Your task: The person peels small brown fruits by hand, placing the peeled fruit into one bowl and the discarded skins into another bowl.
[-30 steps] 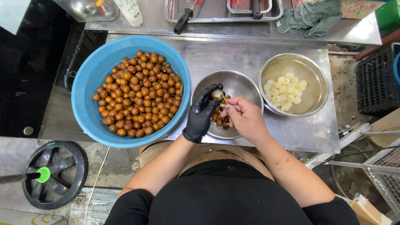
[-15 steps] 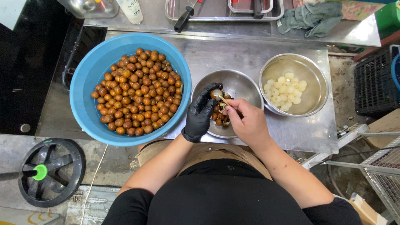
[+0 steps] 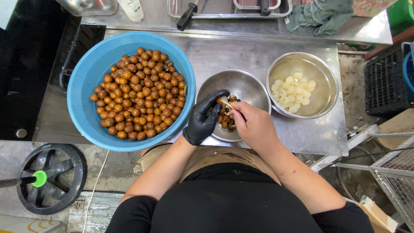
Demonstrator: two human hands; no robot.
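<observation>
Pinching a half-peeled fruit (image 3: pixel 222 100), the gloved left hand (image 3: pixel 202 118) meets the right hand (image 3: pixel 253 125), closed around a thin tool (image 3: pixel 229 105).

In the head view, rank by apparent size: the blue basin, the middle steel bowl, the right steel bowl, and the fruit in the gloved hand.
1. Blue basin, clearly largest.
2 and 3. Middle steel bowl and right steel bowl look about alike; I will not rank them.
4. Fruit held in the gloved left hand, smallest.

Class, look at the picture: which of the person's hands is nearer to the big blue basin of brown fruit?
Left. The gloved left hand sits just beside the blue basin, near its rim. The bare right hand is farther off, over the middle steel bowl.
</observation>
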